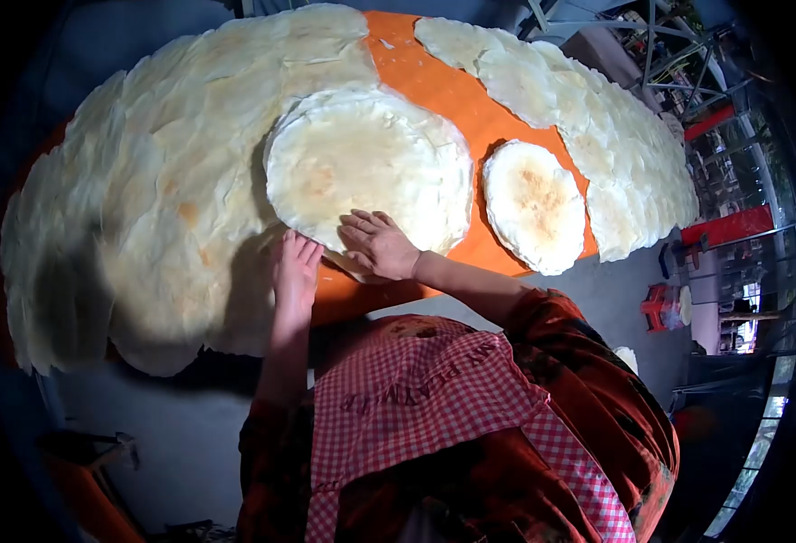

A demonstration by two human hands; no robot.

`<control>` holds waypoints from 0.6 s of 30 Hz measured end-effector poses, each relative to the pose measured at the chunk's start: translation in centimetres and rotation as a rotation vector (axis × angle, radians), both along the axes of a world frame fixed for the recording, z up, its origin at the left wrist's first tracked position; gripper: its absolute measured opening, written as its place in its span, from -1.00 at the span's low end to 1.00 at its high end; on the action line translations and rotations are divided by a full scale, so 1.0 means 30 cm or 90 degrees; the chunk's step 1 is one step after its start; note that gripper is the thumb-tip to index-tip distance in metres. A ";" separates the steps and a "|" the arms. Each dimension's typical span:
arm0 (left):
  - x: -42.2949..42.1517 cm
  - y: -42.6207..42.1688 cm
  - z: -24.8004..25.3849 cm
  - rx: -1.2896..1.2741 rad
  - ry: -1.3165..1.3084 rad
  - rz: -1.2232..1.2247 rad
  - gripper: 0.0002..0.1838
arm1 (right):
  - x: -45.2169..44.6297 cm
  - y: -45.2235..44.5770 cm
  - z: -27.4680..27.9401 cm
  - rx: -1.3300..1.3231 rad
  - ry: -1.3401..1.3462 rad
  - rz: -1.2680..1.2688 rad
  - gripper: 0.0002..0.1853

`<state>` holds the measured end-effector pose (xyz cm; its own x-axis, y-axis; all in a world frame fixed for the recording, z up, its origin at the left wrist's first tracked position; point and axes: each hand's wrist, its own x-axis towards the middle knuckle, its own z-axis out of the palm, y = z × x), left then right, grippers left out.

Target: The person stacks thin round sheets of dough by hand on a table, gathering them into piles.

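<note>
Across orange table (pixel 434 81) | overlapping sheets (pixel 172 145); browned disc (pixel 535 204) (smaller) | hands (pixel 382 249) apart at large stack (pixel 366 163)

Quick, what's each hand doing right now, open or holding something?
Left hand: at the near edge of the large, pale, round stack of thin sheets; grip unclear.
Right hand: open, palm down on that stack.

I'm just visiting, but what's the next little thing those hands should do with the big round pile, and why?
Perhaps the left hand should try easing up the near edge of the large round pile's top sheet: its fingers are right at that edge, while the right hand lies palm down on top close by, seemingly well placed to steady it.
</note>
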<state>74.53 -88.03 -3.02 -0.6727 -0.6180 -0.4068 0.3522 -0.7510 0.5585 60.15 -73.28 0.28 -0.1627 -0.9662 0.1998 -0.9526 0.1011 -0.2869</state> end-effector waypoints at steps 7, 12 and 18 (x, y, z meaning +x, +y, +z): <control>-0.059 -0.067 -0.016 0.040 0.072 -0.083 -0.87 | 0.021 -0.075 0.024 -0.039 -0.112 -0.109 -0.31; -0.072 -0.075 -0.019 0.038 0.119 -0.101 -0.89 | 0.044 -0.103 0.007 -0.050 -0.141 -0.160 -0.30; -0.116 -0.082 -0.012 -0.024 0.007 -0.051 -0.88 | 0.037 -0.129 0.052 -0.016 -0.174 -0.205 -0.27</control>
